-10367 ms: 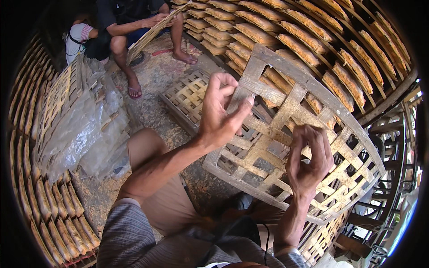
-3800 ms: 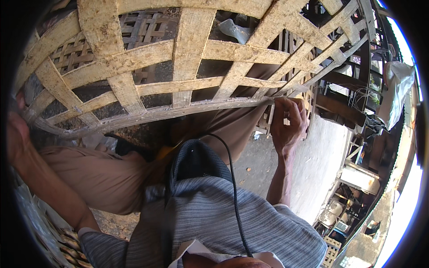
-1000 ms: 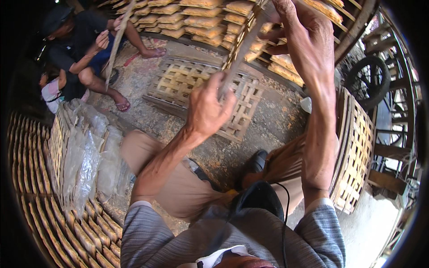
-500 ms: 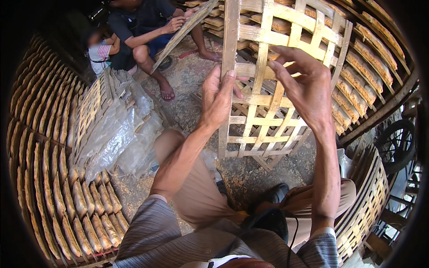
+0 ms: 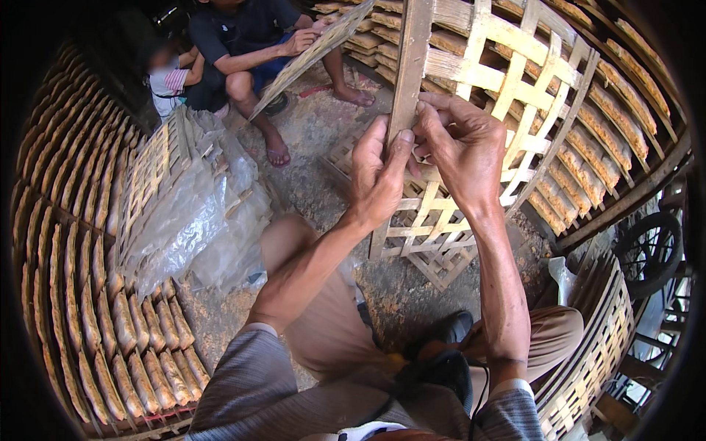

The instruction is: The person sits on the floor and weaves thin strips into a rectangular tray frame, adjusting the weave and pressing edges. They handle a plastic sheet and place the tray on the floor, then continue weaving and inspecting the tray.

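A woven bamboo rack [image 5: 518, 95] with a flat wooden edge strip stands upright before me, its open lattice turned toward me. My left hand [image 5: 379, 173] is closed round the strip, thumb on the near side. Against the same strip, just right of that thumb, my right hand [image 5: 463, 147] pinches with thumb and forefinger. Whatever lies between those fingertips is too small or hidden to make out. Below the held rack, another lattice rack [image 5: 441, 268] shows near the floor.
Racks filled with rows of brownish slabs [image 5: 158, 382] line the left; more slabs [image 5: 588, 154] stand at the right. Crumpled clear plastic sheets [image 5: 198, 220] cover stacked racks. Empty racks [image 5: 588, 353] lean by my right knee. Ahead, a person [image 5: 250, 44] holds another rack; a child [image 5: 165, 81] sits alongside.
My right hand has moved left and down from the lattice to the edge strip, its fingers closing into a pinch. The rack and my left hand appear slightly farther right.
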Demonstrator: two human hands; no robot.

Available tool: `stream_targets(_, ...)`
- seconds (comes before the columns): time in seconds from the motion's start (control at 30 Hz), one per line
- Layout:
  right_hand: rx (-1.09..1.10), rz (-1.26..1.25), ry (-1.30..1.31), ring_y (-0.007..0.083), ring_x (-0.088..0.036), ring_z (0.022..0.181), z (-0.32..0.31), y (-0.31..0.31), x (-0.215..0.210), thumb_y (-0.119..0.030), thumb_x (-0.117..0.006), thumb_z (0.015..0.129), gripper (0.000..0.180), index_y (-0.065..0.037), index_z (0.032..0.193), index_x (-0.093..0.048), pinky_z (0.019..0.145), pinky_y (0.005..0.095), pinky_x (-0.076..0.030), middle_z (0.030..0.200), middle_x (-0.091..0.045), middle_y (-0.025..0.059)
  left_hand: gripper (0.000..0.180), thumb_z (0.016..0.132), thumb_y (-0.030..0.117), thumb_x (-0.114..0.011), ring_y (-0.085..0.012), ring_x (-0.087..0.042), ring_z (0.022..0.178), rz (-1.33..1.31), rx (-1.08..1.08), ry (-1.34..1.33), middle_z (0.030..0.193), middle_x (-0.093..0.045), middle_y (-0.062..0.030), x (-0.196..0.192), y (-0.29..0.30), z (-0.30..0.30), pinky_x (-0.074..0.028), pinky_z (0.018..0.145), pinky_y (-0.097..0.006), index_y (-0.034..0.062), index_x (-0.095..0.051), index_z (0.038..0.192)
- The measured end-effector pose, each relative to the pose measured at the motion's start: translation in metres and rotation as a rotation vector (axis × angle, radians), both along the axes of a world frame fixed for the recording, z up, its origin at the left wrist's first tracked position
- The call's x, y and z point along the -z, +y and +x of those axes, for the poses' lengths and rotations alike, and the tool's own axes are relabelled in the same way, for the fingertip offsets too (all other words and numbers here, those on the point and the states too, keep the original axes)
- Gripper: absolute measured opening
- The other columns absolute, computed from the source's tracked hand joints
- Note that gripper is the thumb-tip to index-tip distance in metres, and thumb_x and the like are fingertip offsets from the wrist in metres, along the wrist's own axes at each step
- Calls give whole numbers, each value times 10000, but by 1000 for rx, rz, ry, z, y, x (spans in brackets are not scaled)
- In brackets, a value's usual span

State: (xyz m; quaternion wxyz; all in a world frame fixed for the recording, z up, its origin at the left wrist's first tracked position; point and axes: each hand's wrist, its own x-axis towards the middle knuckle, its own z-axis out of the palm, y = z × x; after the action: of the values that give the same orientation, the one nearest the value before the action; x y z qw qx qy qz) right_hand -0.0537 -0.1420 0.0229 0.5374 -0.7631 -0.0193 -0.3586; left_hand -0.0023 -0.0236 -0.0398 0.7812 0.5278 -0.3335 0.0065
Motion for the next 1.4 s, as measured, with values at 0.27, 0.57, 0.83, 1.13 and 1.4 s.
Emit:
stream_targets(0.27, 88, 9, -138, 75, -592, 524, -8, -11, 17, -107, -712, 939, 167, -32, 799, -659, 481, 271, -507, 700, -737, 66, 202, 1124, 174, -562, -54, -596, 673, 3, -19, -21, 1003, -729, -63, 1, 0, 2, -500, 590, -228, -2, -625, 1200)
stream_targets(0.57, -16, 93, 1, 109, -692, 529, 0, 1, 12, -67, -745, 999, 205, 68, 1149, -780, 433, 259, -504, 710, -767, 117, 238, 1136, 202, -549, -53, -604, 715, 13, -17, 9, 1001, -712, -46, -3, -2, -1, -507, 621, -228, -4, -631, 1222)
stream_targets(0.83, -36, 96, 10, 97, -648, 481, -3, 2, 11, -121, -732, 1022, 196, 66, 1024, -790, 391, 234, -484, 663, -729, 115, 248, 1138, 218, -552, -53, -599, 733, -28, 12, 9, 977, -684, -24, -1, -4, 2, -504, 636, -224, -4, -627, 1216)
stream_targets(1.13, -180, 856, 23, 74, -585, 470, 1, 14, -8, -198, -748, 1025, 311, 76, 1171, -729, 379, 237, -426, 866, -777, 99, 187, 1133, 181, -551, -60, -601, 785, 22, 15, 3, 977, -633, 4, 1, -8, -9, -516, 677, -227, 20, -613, 1204)
stream_targets(1.4, -119, 774, -77, 80, -611, 490, 1, 21, -5, -166, -690, 1053, 219, 43, 1113, -710, 428, 226, -512, 824, -759, 87, 150, 1110, 105, -546, -53, -596, 813, -21, -12, -9, 1000, -634, 1, 2, -8, -11, -519, 657, -230, 15, -614, 1209)
